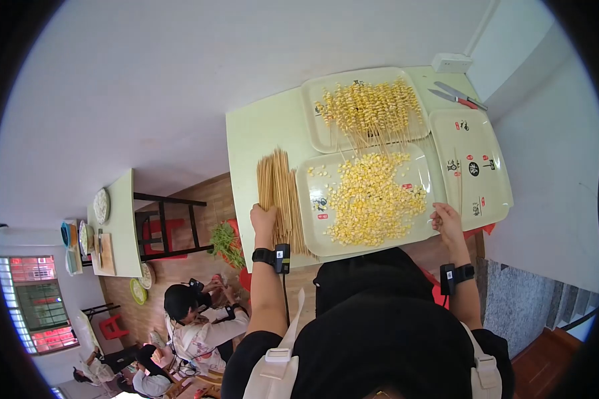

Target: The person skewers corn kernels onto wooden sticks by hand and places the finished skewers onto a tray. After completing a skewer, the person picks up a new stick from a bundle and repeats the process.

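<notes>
Black cloth shirt (373, 346) nearest | left grip (264, 218) on tan wooden skewers (278, 179) | right grip (446, 219) beside loose yellow corn kernels (373, 196) | closure of both: cannot tell

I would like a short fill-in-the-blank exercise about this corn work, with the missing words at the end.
The bundle of bare sticks lies beside the person's ____ hand.
Two ____, blades bare, lie beyond the right tray.
Altogether, the table holds ____ trays.
Of skewered corn and loose corn, the ____ corn lies nearer the person.

Missing words: left; knives; three; loose.
</notes>
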